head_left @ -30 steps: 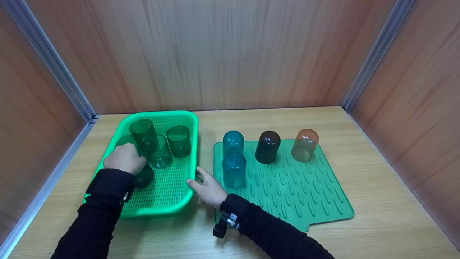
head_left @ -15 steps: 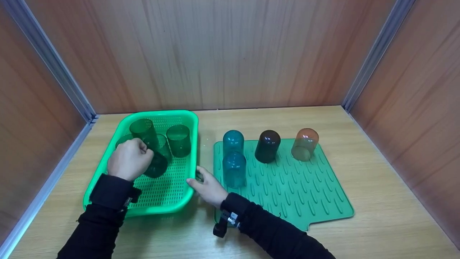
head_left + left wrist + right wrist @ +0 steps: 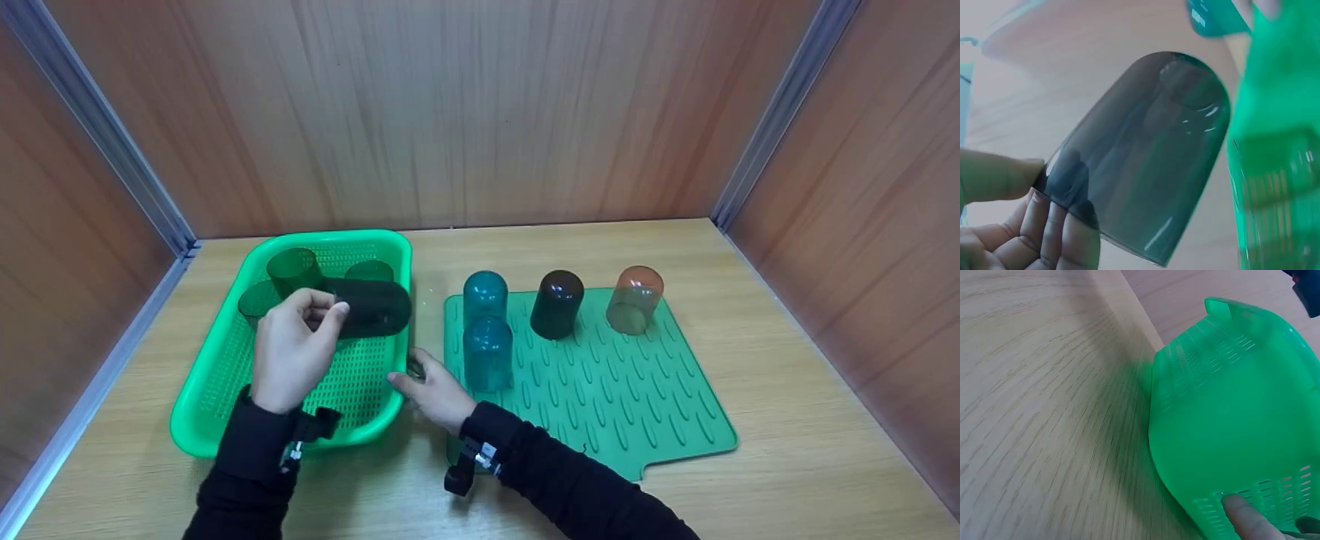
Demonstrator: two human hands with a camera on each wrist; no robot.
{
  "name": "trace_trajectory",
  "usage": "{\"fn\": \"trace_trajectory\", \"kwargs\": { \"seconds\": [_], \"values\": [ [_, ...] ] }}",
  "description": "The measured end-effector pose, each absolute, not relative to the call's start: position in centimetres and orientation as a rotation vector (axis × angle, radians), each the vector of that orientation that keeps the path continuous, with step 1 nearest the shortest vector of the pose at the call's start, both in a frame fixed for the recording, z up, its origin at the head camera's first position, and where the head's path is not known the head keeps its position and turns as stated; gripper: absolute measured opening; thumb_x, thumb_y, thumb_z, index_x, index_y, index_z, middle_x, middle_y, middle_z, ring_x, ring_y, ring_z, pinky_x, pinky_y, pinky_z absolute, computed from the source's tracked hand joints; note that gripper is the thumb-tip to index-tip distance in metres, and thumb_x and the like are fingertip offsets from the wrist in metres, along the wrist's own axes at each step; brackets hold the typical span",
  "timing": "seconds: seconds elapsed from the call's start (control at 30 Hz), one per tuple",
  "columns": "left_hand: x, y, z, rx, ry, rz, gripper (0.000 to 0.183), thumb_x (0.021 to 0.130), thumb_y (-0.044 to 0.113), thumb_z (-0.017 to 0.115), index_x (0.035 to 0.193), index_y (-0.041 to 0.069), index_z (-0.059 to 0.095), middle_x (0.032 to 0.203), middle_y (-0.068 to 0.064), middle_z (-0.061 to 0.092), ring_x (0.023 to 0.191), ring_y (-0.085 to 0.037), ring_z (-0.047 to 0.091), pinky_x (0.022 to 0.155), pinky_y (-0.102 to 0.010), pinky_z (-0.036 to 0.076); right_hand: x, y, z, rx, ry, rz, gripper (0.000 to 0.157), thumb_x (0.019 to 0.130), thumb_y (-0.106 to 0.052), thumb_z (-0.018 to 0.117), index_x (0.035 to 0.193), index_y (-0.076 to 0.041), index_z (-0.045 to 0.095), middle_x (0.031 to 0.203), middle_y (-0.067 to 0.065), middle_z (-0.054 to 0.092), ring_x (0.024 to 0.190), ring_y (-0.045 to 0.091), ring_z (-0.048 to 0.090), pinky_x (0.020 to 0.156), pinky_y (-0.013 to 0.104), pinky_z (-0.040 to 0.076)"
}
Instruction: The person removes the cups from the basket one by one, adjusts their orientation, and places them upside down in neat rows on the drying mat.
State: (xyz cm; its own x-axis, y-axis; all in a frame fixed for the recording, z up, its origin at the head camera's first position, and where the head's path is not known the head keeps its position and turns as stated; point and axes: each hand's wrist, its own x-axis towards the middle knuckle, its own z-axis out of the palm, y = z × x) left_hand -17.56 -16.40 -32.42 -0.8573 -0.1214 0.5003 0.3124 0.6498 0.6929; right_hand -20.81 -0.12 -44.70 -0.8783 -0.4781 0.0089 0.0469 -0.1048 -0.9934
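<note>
My left hand [image 3: 292, 352] pinches a dark grey see-through cup [image 3: 375, 308] by its open rim, thumb on one side and fingers inside. The cup lies on its side in the air above the green basket [image 3: 196, 390], its rounded base toward the right. In the left wrist view the whole cup [image 3: 1145, 152] shows, rim near the fingers. My right hand [image 3: 437, 394] grips the basket's right rim, thumb on top; in the right wrist view a fingertip [image 3: 1241, 514] presses the basket's outer wall [image 3: 1224, 422]. Several green cups [image 3: 292, 268] stand in the basket, partly hidden.
Right of the basket lies a green drying mat [image 3: 600, 405] with raised ridges. Two blue cups [image 3: 487, 356], a dark brown cup [image 3: 557, 305] and an orange-tinted cup [image 3: 634, 300] stand upside down on it. Wooden panels [image 3: 450, 112] enclose the table's back and sides.
My left hand has lifted the dark cup up out of the basket and moved right, tipping the cup sideways. The right hand stays on the rim.
</note>
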Motion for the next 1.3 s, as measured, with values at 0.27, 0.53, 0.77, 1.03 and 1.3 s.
{"fn": "trace_trajectory", "kwargs": {
  "seconds": [0.27,0.53,0.77,1.03,1.3],
  "values": [
    [-16.7,-13.7,-33.1,-0.112,-2.214,-1.459,0.013,0.083,0.015,0.062,0.089,0.003,0.063,0.075,-0.005,0.063,0.06,-0.015,0.051,0.052,-0.022,0.038,-20.9,-0.1,-44.5,-0.389,1.954,-1.915,0.058,0.088,-0.033,0.054,0.137,-0.013,0.031,0.137,0.008,0.036,0.122,0.019,0.036,0.094,0.036,0.036],
    [-16.4,-11.9,-34.5,-0.183,-2.061,-1.702,0.013,0.083,0.013,0.062,0.088,0.001,0.062,0.076,-0.008,0.062,0.062,-0.018,0.054,0.055,-0.024,0.042,-20.8,0.1,-44.7,-0.436,2.049,-1.864,0.056,0.089,-0.035,0.052,0.137,-0.014,0.032,0.137,0.001,0.036,0.123,0.018,0.033,0.095,0.039,0.034],
    [-16.4,-11.1,-34.9,-0.24,-2.007,-1.801,0.013,0.082,0.012,0.063,0.087,0.0,0.061,0.075,-0.01,0.062,0.064,-0.02,0.057,0.059,-0.027,0.046,-20.8,0.4,-44.5,-0.466,1.999,-1.881,0.056,0.087,-0.04,0.053,0.136,-0.018,0.034,0.134,-0.004,0.038,0.119,0.015,0.038,0.093,0.039,0.035],
    [-15.8,-10.7,-34.0,-0.248,-1.988,-1.881,0.01,0.082,0.003,0.061,0.088,-0.005,0.06,0.076,-0.015,0.061,0.066,-0.022,0.057,0.062,-0.026,0.047,-20.3,1.5,-44.2,-0.397,1.963,-1.966,0.051,0.087,-0.033,0.056,0.134,-0.022,0.037,0.136,-0.002,0.035,0.123,0.021,0.033,0.094,0.044,0.032],
    [-16.2,-10.6,-34.6,-0.222,-1.981,-1.91,0.014,0.082,0.011,0.063,0.088,-0.001,0.061,0.077,-0.013,0.063,0.07,-0.021,0.059,0.063,-0.029,0.048,-19.2,5.4,-41.5,-0.426,1.649,-2.151,0.057,0.088,-0.019,0.055,0.137,-0.01,0.028,0.13,0.015,0.044,0.115,0.026,0.045,0.09,0.04,0.039]
  ]
}}
